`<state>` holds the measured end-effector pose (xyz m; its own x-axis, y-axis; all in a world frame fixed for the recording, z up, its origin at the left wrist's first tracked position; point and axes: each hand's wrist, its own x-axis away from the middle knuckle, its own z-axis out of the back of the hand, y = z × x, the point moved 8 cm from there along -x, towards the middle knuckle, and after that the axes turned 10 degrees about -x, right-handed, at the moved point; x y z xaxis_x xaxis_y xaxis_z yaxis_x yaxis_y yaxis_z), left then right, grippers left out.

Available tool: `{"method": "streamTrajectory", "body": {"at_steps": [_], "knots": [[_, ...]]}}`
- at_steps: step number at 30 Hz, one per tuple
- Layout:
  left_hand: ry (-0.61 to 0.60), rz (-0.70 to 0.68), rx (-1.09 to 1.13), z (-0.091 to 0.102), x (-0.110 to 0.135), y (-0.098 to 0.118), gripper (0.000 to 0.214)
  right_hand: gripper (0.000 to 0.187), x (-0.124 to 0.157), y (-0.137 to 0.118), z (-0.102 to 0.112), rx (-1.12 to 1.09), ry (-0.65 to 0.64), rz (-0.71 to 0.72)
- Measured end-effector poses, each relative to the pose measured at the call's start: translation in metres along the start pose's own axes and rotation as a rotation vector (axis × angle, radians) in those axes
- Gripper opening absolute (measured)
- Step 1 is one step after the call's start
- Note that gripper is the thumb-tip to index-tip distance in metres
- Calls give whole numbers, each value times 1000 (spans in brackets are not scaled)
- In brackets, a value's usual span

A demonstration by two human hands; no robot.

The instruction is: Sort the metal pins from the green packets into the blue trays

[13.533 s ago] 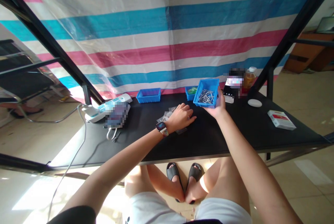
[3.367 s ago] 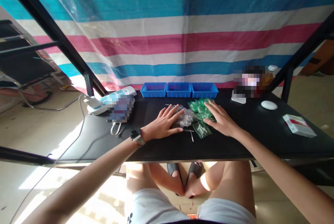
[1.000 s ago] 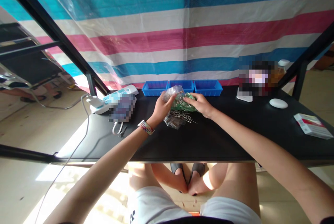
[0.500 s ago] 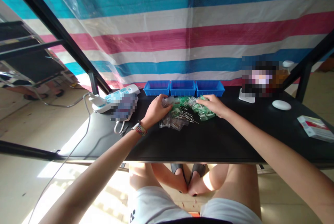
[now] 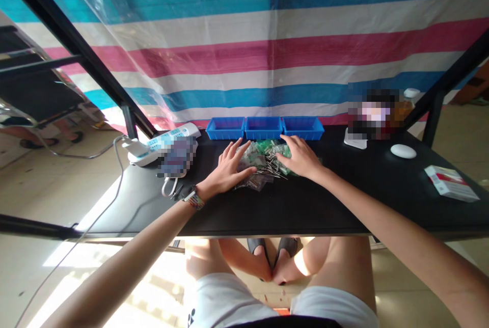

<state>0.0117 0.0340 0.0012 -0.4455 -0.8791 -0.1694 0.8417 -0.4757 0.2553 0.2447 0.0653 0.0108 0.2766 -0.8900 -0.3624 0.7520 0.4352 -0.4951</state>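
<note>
A mixed heap of small clear plastic bags point(image 5: 254, 181), green packets point(image 5: 266, 145) and thin metal pins point(image 5: 272, 166) lies on the black table point(image 5: 229, 216). At the heap's left edge is my left hand point(image 5: 229, 167), its fingers spread and nothing held in them. My right hand point(image 5: 301, 157) rests over the right side of the heap, thumb and fingers apart, covering part of the green packets. Just behind the heap stand three blue bins in a row: a left bin point(image 5: 225, 134), a middle bin point(image 5: 263, 134) and a right bin point(image 5: 303, 134).
On the left are a white power strip point(image 5: 187, 132) with a plugged-in cable and a blurred-out device point(image 5: 178, 157). To the right lie a white oval object point(image 5: 403, 151) and a small box point(image 5: 451, 183). A striped tarp point(image 5: 229, 58) hangs behind the table between black frame posts.
Both hands have opened, the fingers spreading apart. My right hand has come slightly inward over the heap, hiding more of the green packets. The view has shifted a little.
</note>
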Motion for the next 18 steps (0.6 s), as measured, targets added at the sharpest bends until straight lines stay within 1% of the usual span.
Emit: {"method": "streamTrajectory", "body": {"at_steps": [2, 4, 5, 7, 9, 11, 14, 18], "knots": [[-49, -136, -52, 3, 6, 7, 86, 65, 0, -6, -3, -51, 1, 88], [-90, -242, -109, 2, 11, 13, 86, 65, -2, -9, -10, -94, -32, 157], [-102, -272, -133, 0, 12, 15, 88, 64, -4, -9, -15, -111, -61, 180], [-104, -285, -173, -6, 14, 19, 91, 64, -9, -9, -28, -138, -127, 210], [-86, -261, -202, -12, 15, 24, 93, 60, -14, -9, -38, -164, -176, 237], [-74, -217, -218, -17, 17, 31, 94, 55, -18, -13, -44, -199, -200, 276], [-64, -122, -221, -22, 20, 42, 94, 48, -21, -23, -46, -270, -218, 355], [-4, 30, -210, -24, 26, 56, 94, 40, -22, -33, -44, -337, -212, 419]]}}
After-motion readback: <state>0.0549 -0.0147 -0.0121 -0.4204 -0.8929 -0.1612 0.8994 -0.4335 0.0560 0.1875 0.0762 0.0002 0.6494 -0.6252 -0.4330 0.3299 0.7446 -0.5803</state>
